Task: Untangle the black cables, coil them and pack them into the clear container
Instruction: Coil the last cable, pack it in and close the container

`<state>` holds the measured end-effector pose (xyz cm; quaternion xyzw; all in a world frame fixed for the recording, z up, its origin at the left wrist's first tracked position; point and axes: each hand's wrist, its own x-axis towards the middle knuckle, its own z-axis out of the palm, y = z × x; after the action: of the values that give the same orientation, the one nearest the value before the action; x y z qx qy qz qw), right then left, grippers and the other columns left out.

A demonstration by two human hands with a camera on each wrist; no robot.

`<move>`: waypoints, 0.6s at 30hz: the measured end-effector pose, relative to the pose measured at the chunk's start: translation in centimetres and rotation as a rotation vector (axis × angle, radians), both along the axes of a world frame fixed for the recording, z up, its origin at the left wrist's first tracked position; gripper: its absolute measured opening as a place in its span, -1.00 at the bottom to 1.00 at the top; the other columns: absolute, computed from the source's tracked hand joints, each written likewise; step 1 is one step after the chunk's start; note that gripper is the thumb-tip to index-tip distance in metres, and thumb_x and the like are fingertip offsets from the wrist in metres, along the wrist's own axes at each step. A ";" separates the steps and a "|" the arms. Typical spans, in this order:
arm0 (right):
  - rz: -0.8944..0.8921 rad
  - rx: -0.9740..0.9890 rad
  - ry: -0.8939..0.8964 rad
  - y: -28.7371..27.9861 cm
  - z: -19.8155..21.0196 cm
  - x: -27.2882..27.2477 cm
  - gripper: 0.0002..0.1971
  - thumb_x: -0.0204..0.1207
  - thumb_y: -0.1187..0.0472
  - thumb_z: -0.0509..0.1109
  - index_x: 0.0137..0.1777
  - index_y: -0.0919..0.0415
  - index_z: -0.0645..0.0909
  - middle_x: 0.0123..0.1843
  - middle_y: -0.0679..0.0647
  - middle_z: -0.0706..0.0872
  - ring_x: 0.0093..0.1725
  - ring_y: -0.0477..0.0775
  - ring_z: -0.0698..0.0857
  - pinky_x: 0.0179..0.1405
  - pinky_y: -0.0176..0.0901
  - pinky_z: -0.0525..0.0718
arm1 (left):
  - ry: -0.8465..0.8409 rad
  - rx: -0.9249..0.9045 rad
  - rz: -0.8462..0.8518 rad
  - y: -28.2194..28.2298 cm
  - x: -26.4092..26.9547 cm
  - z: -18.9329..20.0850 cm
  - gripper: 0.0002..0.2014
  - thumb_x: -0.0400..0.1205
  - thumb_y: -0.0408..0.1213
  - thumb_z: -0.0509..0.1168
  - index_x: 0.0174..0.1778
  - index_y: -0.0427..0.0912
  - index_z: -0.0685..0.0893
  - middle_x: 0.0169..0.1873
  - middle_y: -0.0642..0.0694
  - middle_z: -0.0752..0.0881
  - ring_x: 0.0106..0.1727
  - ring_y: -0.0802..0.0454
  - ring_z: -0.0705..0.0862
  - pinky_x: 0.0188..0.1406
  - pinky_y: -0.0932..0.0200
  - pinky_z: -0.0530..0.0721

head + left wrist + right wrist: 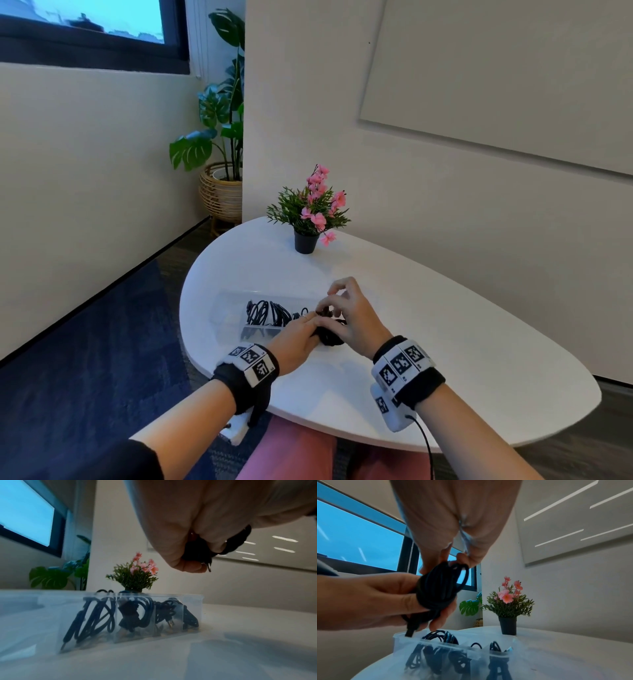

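Observation:
A coiled black cable (436, 588) is held just above the right end of the clear container (233, 298) on the white table (445, 342). My left hand (317, 325) grips the coil's middle, fingers wrapped round it; a plug end hangs down at the container's rim (399, 637). My right hand (334, 305) pinches the coil's top loop from above. In the head view only part of the coil (330, 337) shows between the hands. Several coiled black cables (270, 313) stand in the container's compartments (130, 615).
A small pot of pink flowers (310, 212) stands at the table's far end, behind the container. The wall runs close along the table's right side. A large leafy plant (219, 137) in a wicker basket is on the floor beyond the table.

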<state>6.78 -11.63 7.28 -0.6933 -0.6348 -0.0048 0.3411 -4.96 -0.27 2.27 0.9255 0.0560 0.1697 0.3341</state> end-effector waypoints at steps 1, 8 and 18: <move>0.021 0.016 0.000 0.2 -0.1 -0.2 -0.82 0.48 0.08 0.44 -0.08 0.20 0.71 0.06 0.00 0.43 -0.16 -0.20 0.50 0.03 -0.52 0.44 | 0.008 -0.016 0.016 0.1 -0.3 0.0 -0.70 0.65 -0.47 0.15 0.31 -0.33 0.53 0.32 -0.20 0.54 0.26 -0.06 0.57 0.31 0.33 0.43; 0.097 -0.111 -0.201 2.2 -0.4 -1.5 -0.56 0.52 -0.02 0.31 0.35 0.14 0.60 0.27 0.11 0.63 0.24 0.08 0.57 0.25 -0.05 0.56 | 0.024 -0.054 0.140 2.3 -2.5 0.7 -0.74 0.65 -0.44 0.17 0.26 -0.34 0.55 0.15 -0.18 0.62 0.13 -0.06 0.61 0.22 0.23 0.52; 0.112 -0.311 -0.092 5.1 -0.9 -2.3 -0.46 0.40 0.16 0.54 0.35 0.30 0.51 0.20 0.23 0.56 0.15 0.13 0.59 0.21 -0.25 0.47 | -0.018 -0.125 0.283 4.3 -4.5 1.0 -0.70 0.59 -0.37 0.32 0.25 -0.18 0.63 0.08 -0.10 0.73 0.08 0.02 0.67 0.01 0.40 0.47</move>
<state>4.50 -6.53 6.40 -0.7004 -0.6804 0.0805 0.2001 -9.47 4.02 3.29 0.8841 0.1934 0.2193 0.3644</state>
